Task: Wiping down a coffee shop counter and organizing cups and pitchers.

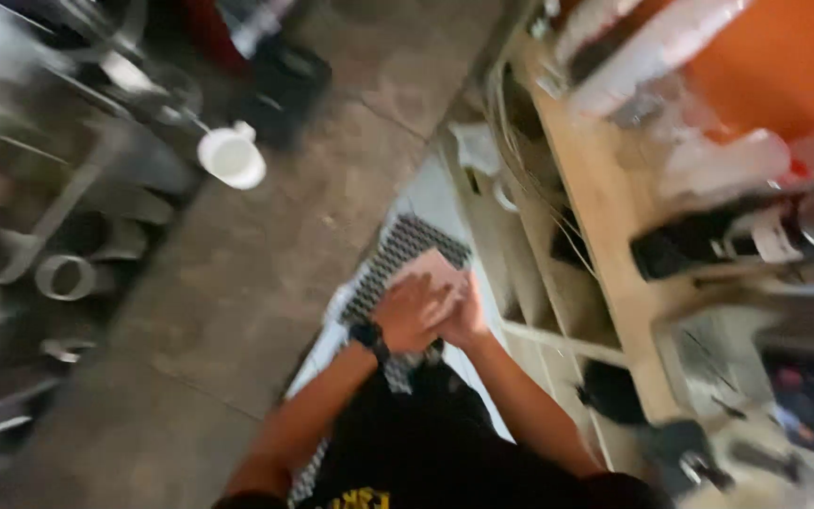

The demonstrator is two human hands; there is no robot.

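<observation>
The view is motion-blurred. My left hand [411, 311], with a black watch on its wrist, and my right hand [464, 317] are pressed together in front of my body. Both close on a pale pink sheet [435, 269] that sticks out beyond the fingers. Under the hands lies a black-and-white checkered mat [398, 250] on a white surface [426, 203]. How the fingers sit on the sheet is too blurred to make out.
A wooden counter [605, 207] runs along the right with open shelves [539, 283] below and clear plastic containers [652, 47] before an orange wall. A black device [708, 243] sits on it. On the left, metal racks carry a white cup [231, 156]. Grey concrete floor [256, 283] lies between.
</observation>
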